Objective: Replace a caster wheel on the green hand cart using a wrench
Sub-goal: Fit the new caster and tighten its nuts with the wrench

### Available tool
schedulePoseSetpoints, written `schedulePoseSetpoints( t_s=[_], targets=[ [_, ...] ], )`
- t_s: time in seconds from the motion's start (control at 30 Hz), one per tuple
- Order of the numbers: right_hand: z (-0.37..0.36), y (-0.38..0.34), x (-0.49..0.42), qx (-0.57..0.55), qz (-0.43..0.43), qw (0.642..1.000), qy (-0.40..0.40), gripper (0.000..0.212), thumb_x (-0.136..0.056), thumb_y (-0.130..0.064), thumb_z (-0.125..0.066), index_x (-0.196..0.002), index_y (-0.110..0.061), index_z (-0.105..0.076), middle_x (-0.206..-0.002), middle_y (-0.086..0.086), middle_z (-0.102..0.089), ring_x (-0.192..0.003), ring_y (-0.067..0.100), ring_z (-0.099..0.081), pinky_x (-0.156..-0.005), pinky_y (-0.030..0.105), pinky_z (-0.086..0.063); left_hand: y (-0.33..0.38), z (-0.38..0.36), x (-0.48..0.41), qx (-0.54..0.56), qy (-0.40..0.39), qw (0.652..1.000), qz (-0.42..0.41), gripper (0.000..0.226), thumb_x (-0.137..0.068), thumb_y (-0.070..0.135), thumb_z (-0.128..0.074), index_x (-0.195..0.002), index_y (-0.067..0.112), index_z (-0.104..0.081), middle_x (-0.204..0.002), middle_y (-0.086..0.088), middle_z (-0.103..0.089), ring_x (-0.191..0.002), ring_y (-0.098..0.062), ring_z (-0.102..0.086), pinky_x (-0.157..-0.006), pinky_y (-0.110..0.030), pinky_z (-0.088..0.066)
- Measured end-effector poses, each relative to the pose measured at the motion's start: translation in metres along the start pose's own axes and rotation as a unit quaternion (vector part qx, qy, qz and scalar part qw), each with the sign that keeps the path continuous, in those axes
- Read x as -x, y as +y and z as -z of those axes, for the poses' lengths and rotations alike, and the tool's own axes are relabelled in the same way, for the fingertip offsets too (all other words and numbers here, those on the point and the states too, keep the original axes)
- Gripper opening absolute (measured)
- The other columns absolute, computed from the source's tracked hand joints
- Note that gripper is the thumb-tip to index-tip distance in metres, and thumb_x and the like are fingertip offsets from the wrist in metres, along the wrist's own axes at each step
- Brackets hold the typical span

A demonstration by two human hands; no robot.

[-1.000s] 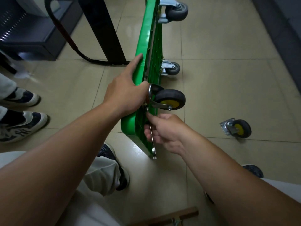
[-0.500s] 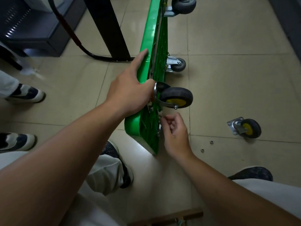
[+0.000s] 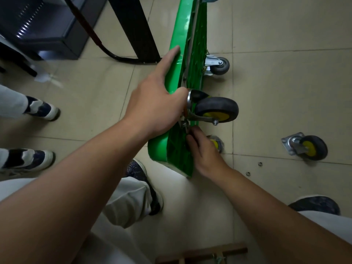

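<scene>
Under your left fingers (image 3: 170, 54) the cart (image 3: 182, 60) is bright green; just right of them the caster wheel (image 3: 216, 109) is black with a yellow hub, like the loose caster (image 3: 310, 147) farther right.

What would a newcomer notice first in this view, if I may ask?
The green hand cart stands on edge at centre, the left hand gripping its rim beside a mounted black-and-yellow caster. The right hand reaches in just below that caster, and a loose caster lies on the tiles at right.

No legible text, brand or number shows, even on the green cart (image 3: 181, 25).
</scene>
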State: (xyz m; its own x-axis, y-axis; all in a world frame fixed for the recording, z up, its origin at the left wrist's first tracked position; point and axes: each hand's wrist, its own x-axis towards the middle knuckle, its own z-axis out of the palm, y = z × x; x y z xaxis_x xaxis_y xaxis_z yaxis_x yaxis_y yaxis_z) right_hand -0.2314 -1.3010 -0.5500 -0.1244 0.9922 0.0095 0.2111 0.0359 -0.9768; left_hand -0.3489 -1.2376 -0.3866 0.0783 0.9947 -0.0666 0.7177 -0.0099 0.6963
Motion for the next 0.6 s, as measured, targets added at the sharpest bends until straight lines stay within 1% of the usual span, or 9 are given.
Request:
schedulePoseSetpoints(
  t_s=[0.13,0.2,0.27,0.3,0.37,0.43,0.5,0.53,0.6],
  targets=[
    [0.010,-0.003,0.000,0.010,-0.023,0.999,-0.037,0.010,-0.106,-0.026,-0.043,-0.104,-0.030,-0.053,-0.087,-0.018,-0.058,-0.082,-0.002,-0.058,-0.070,0.013,-0.042,0.001,0.000,0.001,0.002,-0.001,1.000,0.003,0.078,-0.078,0.034,-0.054,-0.147,0.063,-0.029,-0.125,0.013,-0.064,-0.095,-0.016,-0.070,-0.089,-0.043,-0.058],
    [0.011,-0.010,0.001,0.011,-0.037,0.998,-0.039,0.012,-0.106,-0.028,-0.043,-0.104,-0.026,-0.055,-0.088,-0.015,-0.060,-0.082,-0.002,-0.059,-0.070,0.013,-0.043,0.002,0.000,0.002,0.000,-0.001,1.000,0.003,0.078,-0.078,0.034,-0.053,-0.147,0.061,-0.030,-0.125,0.016,-0.061,-0.099,-0.015,-0.068,-0.092,-0.042,-0.057],
    [0.007,-0.022,0.004,-0.011,-0.061,0.997,-0.036,0.018,-0.107,-0.027,-0.042,-0.099,-0.019,-0.057,-0.080,-0.007,-0.060,-0.072,0.001,-0.058,-0.064,0.017,-0.043,0.003,0.000,0.003,-0.005,0.001,1.000,0.006,0.078,-0.079,0.033,-0.053,-0.148,0.060,-0.030,-0.123,0.019,-0.056,-0.104,-0.015,-0.066,-0.096,-0.041,-0.055],
    [0.004,-0.029,0.007,-0.049,-0.088,0.994,-0.042,0.022,-0.108,-0.026,-0.041,-0.096,-0.014,-0.056,-0.071,0.001,-0.057,-0.063,0.011,-0.056,-0.059,0.024,-0.043,0.003,0.000,0.003,-0.009,0.001,1.000,0.007,0.077,-0.080,0.034,-0.053,-0.148,0.060,-0.030,-0.122,0.019,-0.056,-0.104,-0.015,-0.066,-0.096,-0.041,-0.055],
    [0.003,-0.047,0.012,-0.181,-0.180,0.965,-0.066,0.028,-0.108,-0.030,-0.039,-0.090,-0.012,-0.050,-0.054,0.004,-0.039,-0.045,0.021,-0.041,-0.050,0.034,-0.033,0.004,0.000,0.003,-0.016,0.005,1.000,0.008,0.077,-0.081,0.034,-0.054,-0.148,0.061,-0.029,-0.121,0.016,-0.059,-0.101,-0.018,-0.066,-0.095,-0.042,-0.055],
    [0.009,-0.068,0.011,-0.281,-0.292,0.910,-0.088,0.031,-0.108,-0.039,-0.038,-0.089,-0.016,-0.048,-0.051,-0.001,-0.032,-0.044,0.016,-0.034,-0.048,0.029,-0.031,0.004,0.001,0.004,-0.020,0.007,1.000,0.010,0.075,-0.083,0.034,-0.055,-0.148,0.061,-0.029,-0.119,0.012,-0.061,-0.099,-0.021,-0.066,-0.094,-0.042,-0.054],
    [0.016,-0.089,0.004,-0.337,-0.374,0.860,-0.090,0.033,-0.107,-0.044,-0.037,-0.087,-0.019,-0.045,-0.046,-0.004,-0.032,-0.039,0.011,-0.034,-0.040,0.021,-0.031,0.006,0.001,0.005,-0.025,0.008,1.000,0.011,0.073,-0.087,0.032,-0.056,-0.150,0.059,-0.029,-0.116,0.012,-0.058,-0.100,-0.022,-0.064,-0.094,-0.039,-0.053],
    [0.018,-0.098,0.002,-0.355,-0.398,0.842,-0.083,0.034,-0.107,-0.044,-0.036,-0.086,-0.019,-0.043,-0.043,-0.005,-0.032,-0.035,0.009,-0.032,-0.035,0.018,-0.029,0.007,0.001,0.006,-0.027,0.007,1.000,0.009,0.073,-0.089,0.031,-0.057,-0.150,0.058,-0.029,-0.115,0.011,-0.057,-0.101,-0.021,-0.063,-0.094,-0.037,-0.052],
    [0.017,-0.105,0.003,-0.367,-0.413,0.831,-0.068,0.035,-0.108,-0.044,-0.036,-0.085,-0.019,-0.041,-0.042,-0.006,-0.029,-0.032,0.006,-0.029,-0.032,0.017,-0.025,0.007,0.002,0.007,-0.025,0.004,1.000,0.004,0.073,-0.090,0.031,-0.057,-0.151,0.057,-0.028,-0.116,0.010,-0.059,-0.100,-0.020,-0.063,-0.092,-0.037,-0.052]
  ],
)
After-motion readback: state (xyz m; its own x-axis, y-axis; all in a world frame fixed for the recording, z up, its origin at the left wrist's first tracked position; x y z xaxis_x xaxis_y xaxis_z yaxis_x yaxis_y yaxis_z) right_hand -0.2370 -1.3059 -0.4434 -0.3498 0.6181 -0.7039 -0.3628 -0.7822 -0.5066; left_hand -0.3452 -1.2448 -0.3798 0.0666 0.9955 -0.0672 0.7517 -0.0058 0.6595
